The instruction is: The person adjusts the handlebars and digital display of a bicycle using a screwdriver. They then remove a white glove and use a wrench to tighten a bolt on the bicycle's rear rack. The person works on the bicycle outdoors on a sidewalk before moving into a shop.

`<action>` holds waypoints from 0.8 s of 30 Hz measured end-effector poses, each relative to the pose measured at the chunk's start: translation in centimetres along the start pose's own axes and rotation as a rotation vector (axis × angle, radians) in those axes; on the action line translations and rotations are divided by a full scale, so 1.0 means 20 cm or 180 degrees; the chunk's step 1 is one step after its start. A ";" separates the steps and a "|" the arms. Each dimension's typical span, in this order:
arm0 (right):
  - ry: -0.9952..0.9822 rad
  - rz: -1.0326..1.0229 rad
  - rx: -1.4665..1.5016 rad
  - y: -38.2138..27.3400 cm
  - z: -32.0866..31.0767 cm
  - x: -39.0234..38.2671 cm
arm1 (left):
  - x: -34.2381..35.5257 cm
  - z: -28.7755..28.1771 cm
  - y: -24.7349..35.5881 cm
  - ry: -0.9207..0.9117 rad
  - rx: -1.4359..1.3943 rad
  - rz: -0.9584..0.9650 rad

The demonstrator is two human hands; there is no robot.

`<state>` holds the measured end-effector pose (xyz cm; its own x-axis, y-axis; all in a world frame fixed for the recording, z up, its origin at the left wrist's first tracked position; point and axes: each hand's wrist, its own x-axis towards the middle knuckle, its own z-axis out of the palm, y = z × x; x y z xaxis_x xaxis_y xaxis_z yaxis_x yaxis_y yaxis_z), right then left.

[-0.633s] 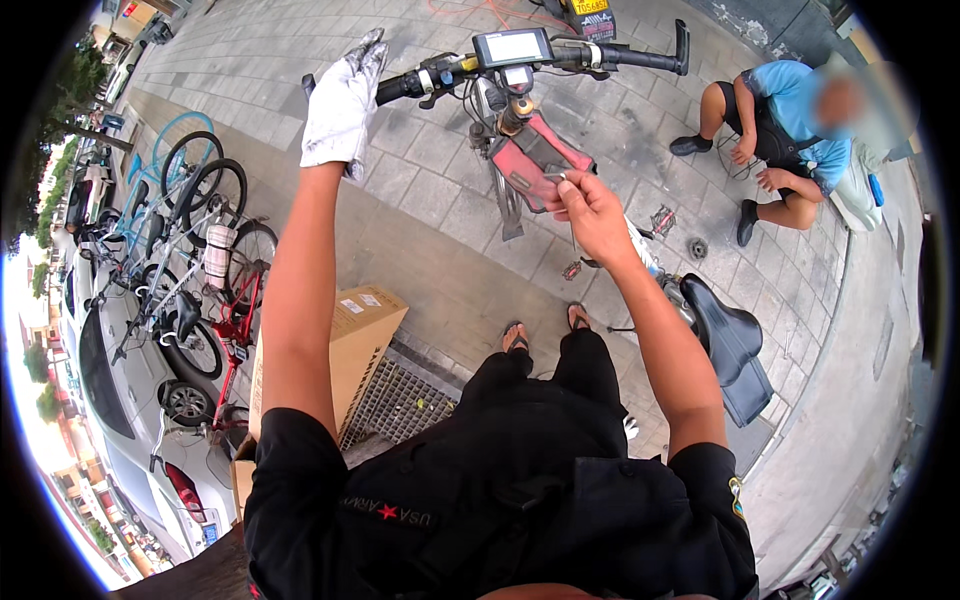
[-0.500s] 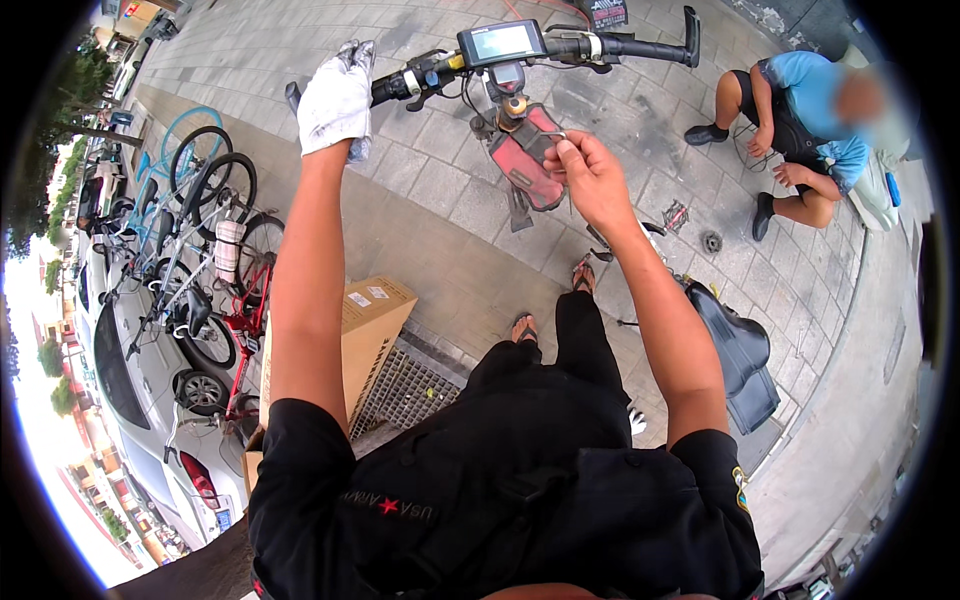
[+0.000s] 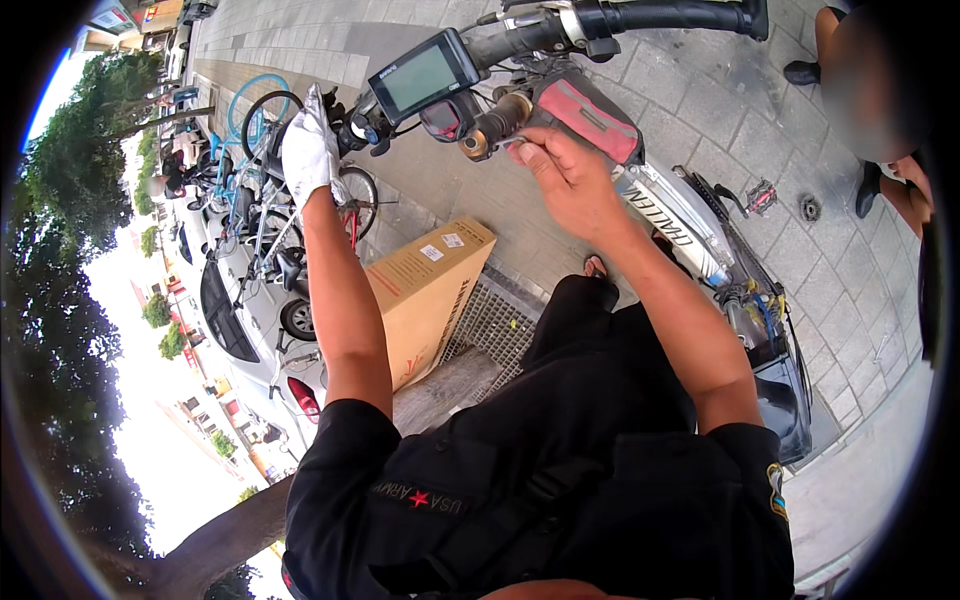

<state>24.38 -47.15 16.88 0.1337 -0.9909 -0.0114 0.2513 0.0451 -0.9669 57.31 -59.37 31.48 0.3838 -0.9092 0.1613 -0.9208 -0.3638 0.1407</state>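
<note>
Writing first: pale lettering and a red star on my black shirt (image 3: 560,500), coloured patch on the right sleeve. Big dark letters along the white bike frame (image 3: 672,222). Small light logo on the border of the grey screen (image 3: 425,75) at the handlebar (image 3: 665,16). Cardboard box (image 3: 430,300) has two white labels on top and printing down its side.

Place: outdoors, street side. Grey paving slabs under the bike, visible joints; metal grate (image 3: 495,312) beside the box. Parked bikes (image 3: 250,125), a silver car (image 3: 228,310) and leafy trees (image 3: 60,190) off to my left. Another person's legs (image 3: 870,190) at the right edge, partly cut off.

Materials: handlebar is black, slightly curved, rubbery at the right end. Stem (image 3: 492,128) is a worn brownish metal cylinder with a ring-shaped end. Red and black fabric pouch (image 3: 590,112) sits behind it, boxy, zipped.

Grip: right hand (image 3: 560,175) bare, thumb and forefinger pinched narrow on a thin metal tool (image 3: 514,141), right beside the stem; its far end too small to make out. Left hand (image 3: 310,150), in a wrinkled white glove, is at the handlebar's left end; can't tell how tightly those fingers close.
</note>
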 end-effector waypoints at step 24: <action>-0.0573 -0.0801 -0.0822 -0.09 -0.11 0.08 | -0.10 -0.03 0.03 0.0228 -0.0206 -0.0084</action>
<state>22.06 -49.14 18.02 0.2703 -0.9280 0.2565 0.0516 -0.2521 -0.9663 56.02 -57.71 31.93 0.4139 -0.8819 0.2257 -0.9048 -0.3714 0.2083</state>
